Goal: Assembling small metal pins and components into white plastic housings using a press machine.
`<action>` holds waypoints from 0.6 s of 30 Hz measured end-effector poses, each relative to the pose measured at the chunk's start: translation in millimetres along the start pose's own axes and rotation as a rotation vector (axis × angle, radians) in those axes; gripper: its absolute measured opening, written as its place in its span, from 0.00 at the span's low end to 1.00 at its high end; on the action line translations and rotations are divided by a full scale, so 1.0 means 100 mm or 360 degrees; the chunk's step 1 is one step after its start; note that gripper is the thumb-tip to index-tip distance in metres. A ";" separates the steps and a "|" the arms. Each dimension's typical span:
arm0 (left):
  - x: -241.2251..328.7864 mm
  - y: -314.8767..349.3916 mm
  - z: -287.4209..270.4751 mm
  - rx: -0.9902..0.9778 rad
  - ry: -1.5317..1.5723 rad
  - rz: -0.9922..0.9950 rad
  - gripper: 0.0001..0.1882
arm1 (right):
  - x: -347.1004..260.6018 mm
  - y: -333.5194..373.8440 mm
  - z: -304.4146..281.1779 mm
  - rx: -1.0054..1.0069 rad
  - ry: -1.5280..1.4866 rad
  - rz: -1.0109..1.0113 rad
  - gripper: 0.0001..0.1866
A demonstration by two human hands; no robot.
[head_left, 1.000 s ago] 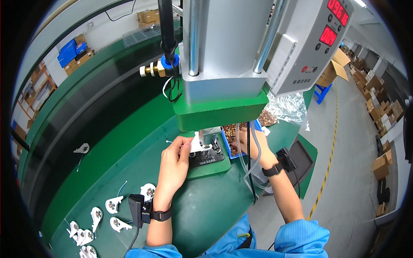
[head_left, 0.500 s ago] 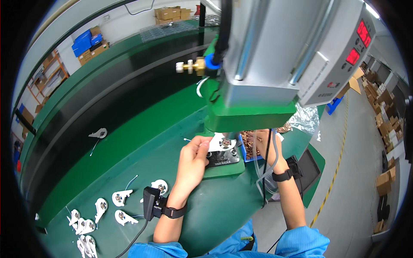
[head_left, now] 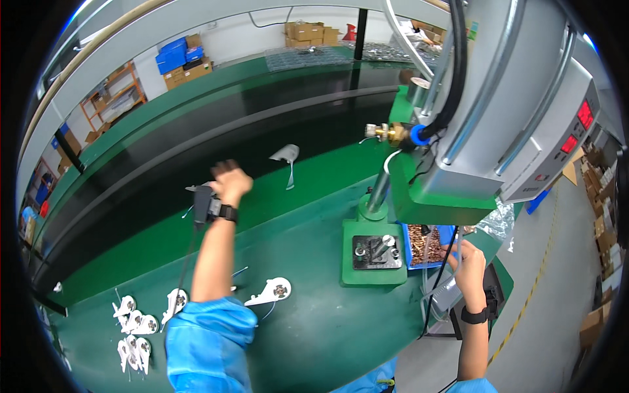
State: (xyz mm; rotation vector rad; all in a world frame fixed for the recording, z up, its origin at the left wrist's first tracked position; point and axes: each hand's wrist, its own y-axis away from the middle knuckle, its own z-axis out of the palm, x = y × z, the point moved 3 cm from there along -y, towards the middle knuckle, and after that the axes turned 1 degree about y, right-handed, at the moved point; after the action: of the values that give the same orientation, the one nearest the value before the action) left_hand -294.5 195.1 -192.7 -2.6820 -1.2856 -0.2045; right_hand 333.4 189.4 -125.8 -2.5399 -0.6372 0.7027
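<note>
My left hand (head_left: 232, 185) reaches out over the dark conveyor belt. Its fingers are blurred but look apart, and no object shows in them. Beside that wrist, partly hidden by a black strapped-on device, is a white part with a thin wire (head_left: 190, 188). Another white part (head_left: 286, 154), smeared, is on the belt to the right of the hand. At the blue tray (head_left: 407, 252) of small copper-coloured pieces, my right hand (head_left: 469, 267) has its fingers pinched together; what they hold is too small to make out. The press's black fixture (head_left: 377, 253) carries metal pins and no white part.
The press head (head_left: 445, 203) overhangs the tray on the right, with hoses and cables (head_left: 436, 288) hanging near my right hand. Several white parts with wires (head_left: 134, 321) lie at the left of the green table; one white part (head_left: 278, 289) lies nearer the middle.
My left hand has left the fixture and swung far left over the belt. The fixture no longer holds a white part, and a second one is on the belt. The view has shifted left.
</note>
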 end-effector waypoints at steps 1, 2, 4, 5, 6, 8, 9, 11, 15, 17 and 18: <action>-0.26 -0.13 0.09 0.0033 -0.0107 -0.0014 0.37 | -0.02 0.01 -0.05 -0.0006 0.0023 0.0019 0.08; -0.48 -0.24 0.16 0.0029 -0.0192 -0.0015 0.35 | -0.04 0.01 -0.12 -0.0009 0.0047 0.0040 0.07; -0.91 -0.40 0.24 0.0026 -0.0319 0.0014 0.31 | -0.04 0.01 -0.22 0.0001 0.0080 0.0077 0.07; -1.06 -0.46 0.24 0.0035 -0.0356 0.0053 0.30 | -0.03 0.03 -0.28 0.0023 0.0102 0.0084 0.07; -1.23 -0.50 0.21 0.0041 -0.0386 0.0082 0.28 | -0.04 0.01 -0.28 0.0044 0.0101 0.0065 0.07; -1.46 -0.53 0.09 0.0020 -0.0301 0.0100 0.24 | -0.14 -0.05 -0.29 0.0074 0.0099 0.0021 0.07; -1.43 -0.50 -0.02 -0.0023 -0.0151 0.0131 0.25 | -0.19 -0.04 -0.29 0.0082 0.0073 0.0024 0.07; -0.95 -0.17 -0.28 -0.0128 0.0264 0.0297 0.24 | -0.19 -0.02 -0.32 0.0097 0.0049 0.0060 0.07; 0.87 1.93 -1.26 -0.0828 0.1398 0.1021 0.18 | -0.10 0.08 -0.22 0.0072 0.0039 0.0126 0.07; 1.19 2.56 -1.52 -0.0820 0.1385 0.1388 0.18 | -0.18 0.11 -0.25 0.0065 -0.0001 0.0114 0.07; 1.31 2.72 -1.51 -0.0758 0.1348 0.1500 0.18 | -0.19 0.14 -0.24 0.0057 -0.0004 0.0121 0.07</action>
State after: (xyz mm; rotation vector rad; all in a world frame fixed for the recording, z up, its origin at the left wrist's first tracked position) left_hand -8.6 96.4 -43.2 -2.6505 0.3095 -1.4036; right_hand 336.1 161.5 -107.1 -2.5416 -0.5269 0.7369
